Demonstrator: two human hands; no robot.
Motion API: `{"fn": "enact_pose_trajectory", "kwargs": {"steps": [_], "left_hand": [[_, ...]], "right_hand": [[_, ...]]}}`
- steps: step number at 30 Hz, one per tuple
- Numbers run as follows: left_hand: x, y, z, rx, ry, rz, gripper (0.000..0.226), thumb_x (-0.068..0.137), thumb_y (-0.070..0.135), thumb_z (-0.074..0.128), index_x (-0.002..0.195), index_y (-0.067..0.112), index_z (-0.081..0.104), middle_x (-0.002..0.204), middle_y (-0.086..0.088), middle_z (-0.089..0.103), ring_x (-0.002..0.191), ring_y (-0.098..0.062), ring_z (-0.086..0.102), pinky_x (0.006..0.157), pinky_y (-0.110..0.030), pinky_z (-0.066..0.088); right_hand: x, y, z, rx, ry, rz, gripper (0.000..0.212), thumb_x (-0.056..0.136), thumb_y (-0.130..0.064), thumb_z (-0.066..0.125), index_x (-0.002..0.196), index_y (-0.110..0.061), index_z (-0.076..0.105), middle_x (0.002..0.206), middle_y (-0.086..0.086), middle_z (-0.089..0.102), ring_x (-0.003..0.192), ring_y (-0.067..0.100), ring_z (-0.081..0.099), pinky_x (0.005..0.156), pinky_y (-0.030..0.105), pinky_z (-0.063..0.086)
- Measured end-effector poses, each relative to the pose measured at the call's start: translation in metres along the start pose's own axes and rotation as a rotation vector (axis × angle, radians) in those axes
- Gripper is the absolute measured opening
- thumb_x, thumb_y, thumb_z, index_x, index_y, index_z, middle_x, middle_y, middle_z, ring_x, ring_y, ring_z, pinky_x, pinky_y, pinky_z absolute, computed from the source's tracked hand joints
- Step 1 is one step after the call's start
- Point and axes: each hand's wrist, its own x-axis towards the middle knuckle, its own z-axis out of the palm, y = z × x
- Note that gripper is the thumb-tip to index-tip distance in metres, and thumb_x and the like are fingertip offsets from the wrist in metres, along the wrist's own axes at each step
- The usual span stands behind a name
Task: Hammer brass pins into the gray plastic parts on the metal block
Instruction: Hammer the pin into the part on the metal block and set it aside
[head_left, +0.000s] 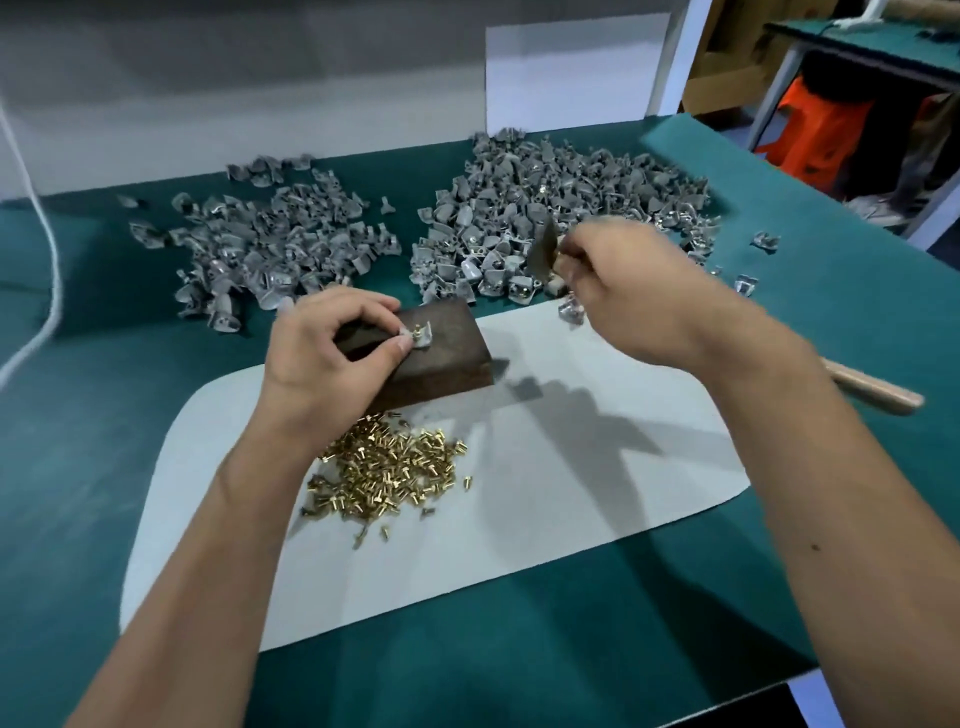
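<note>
Nearest, a loose heap of brass pins (387, 473) lies on the pale mat (545, 519). Just beyond, the left hand (332, 353) pinches a gray plastic part (418, 336) flat on the metal block (431, 358), a pin standing in it. To the right, the right hand (631, 296) grips a hammer (543, 254) raised and blurred above the far piles of gray parts (545, 208). The fingertips sit right beside the pin, so an off-centre blow could strike them, or bend the pin.
</note>
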Motion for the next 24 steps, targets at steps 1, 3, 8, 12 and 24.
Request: {"fn": "enact_pose_trajectory", "kwargs": {"steps": [1,3,8,12,24], "left_hand": [[0.000,0.000,0.000,-0.004,0.009,0.000,0.008,0.082,0.009,0.083,0.083,0.013,0.077,0.106,-0.001,0.074,0.104,-0.011,0.067,0.097,-0.034,0.053],[0.000,0.003,0.004,-0.037,0.009,-0.001,0.007,0.083,0.010,0.082,0.084,0.012,0.076,0.106,0.000,0.074,0.104,-0.008,0.066,0.096,-0.031,0.052],[-0.001,0.001,0.006,-0.084,0.018,-0.070,0.008,0.083,0.009,0.081,0.083,0.013,0.075,0.107,0.001,0.073,0.105,-0.009,0.066,0.096,-0.026,0.049],[-0.001,0.000,0.005,-0.110,0.020,-0.074,0.010,0.083,0.006,0.081,0.081,0.012,0.074,0.105,-0.002,0.072,0.104,-0.013,0.067,0.093,-0.018,0.046],[0.000,0.001,0.003,-0.134,0.008,-0.150,0.007,0.083,0.008,0.082,0.081,0.011,0.076,0.107,0.001,0.073,0.102,-0.008,0.066,0.090,-0.014,0.047]], "right_hand": [[0.003,-0.009,-0.001,0.028,0.037,-0.015,0.027,0.102,-0.017,0.051,0.076,-0.020,0.048,0.078,-0.003,0.052,0.067,0.013,0.048,0.054,0.020,0.034],[0.004,-0.019,-0.002,0.078,0.050,-0.037,0.022,0.099,-0.020,0.060,0.078,-0.019,0.056,0.075,-0.005,0.058,0.065,0.010,0.051,0.052,0.018,0.034],[0.011,-0.048,0.018,0.095,0.006,-0.140,0.029,0.105,-0.036,0.050,0.079,-0.022,0.049,0.074,-0.002,0.059,0.073,0.024,0.056,0.065,0.031,0.042],[0.013,-0.057,0.028,0.034,0.029,-0.142,0.030,0.108,-0.042,0.038,0.084,-0.025,0.045,0.074,-0.002,0.054,0.076,0.033,0.056,0.066,0.037,0.036],[0.011,-0.062,0.020,-0.176,0.121,-0.158,0.029,0.107,-0.043,0.036,0.091,-0.024,0.050,0.068,-0.001,0.044,0.068,0.031,0.045,0.064,0.037,0.034]]}}
